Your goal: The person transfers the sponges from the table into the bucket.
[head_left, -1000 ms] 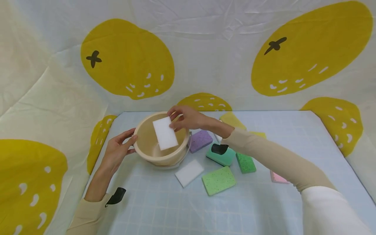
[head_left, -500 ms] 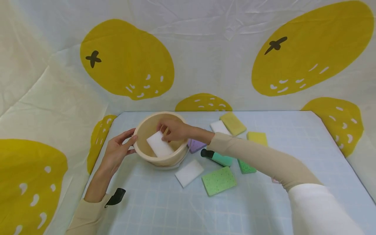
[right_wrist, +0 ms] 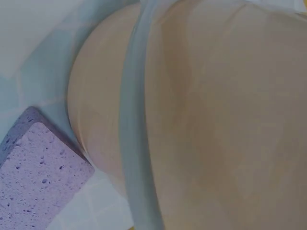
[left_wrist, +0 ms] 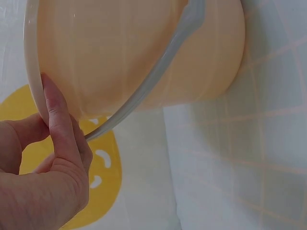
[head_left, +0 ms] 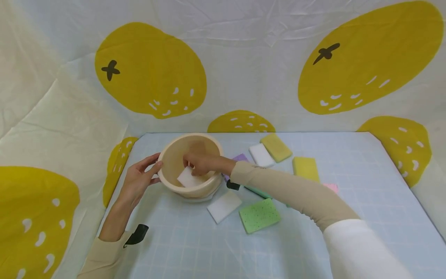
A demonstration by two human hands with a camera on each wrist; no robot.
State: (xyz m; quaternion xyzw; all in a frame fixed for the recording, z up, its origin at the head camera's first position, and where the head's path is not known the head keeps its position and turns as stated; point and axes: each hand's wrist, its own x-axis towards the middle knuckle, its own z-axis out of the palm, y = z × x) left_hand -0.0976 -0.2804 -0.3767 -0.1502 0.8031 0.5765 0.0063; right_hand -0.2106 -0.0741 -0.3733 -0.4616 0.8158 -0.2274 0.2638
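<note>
A cream bucket (head_left: 191, 192) with a grey handle (left_wrist: 153, 72) stands at the table's left back. My left hand (head_left: 136, 178) pinches its rim from the left, thumb on one side and fingers on the outer wall. Inside the bucket, my right hand (head_left: 201, 162) pinches a white sponge (head_left: 186, 178) by its upper part. The sponge is tilted; its lower end is hidden by the bucket's front rim. The right wrist view shows only the bucket's outer side, the handle and a purple sponge (right_wrist: 43, 177), with the right hand out of sight.
Right of the bucket lie a white sponge (head_left: 224, 206), a light green sponge (head_left: 259, 216), another white sponge (head_left: 261, 155), two yellow sponges (head_left: 276, 147) and a pink sponge (head_left: 332, 188). The right forearm partly covers a teal sponge (head_left: 259, 192). A fruit-printed cloth (head_left: 251, 77) hangs behind.
My right hand has moved left and down into the bucket, lowering the white sponge from above the rim to inside. My left hand has stayed on the rim.
</note>
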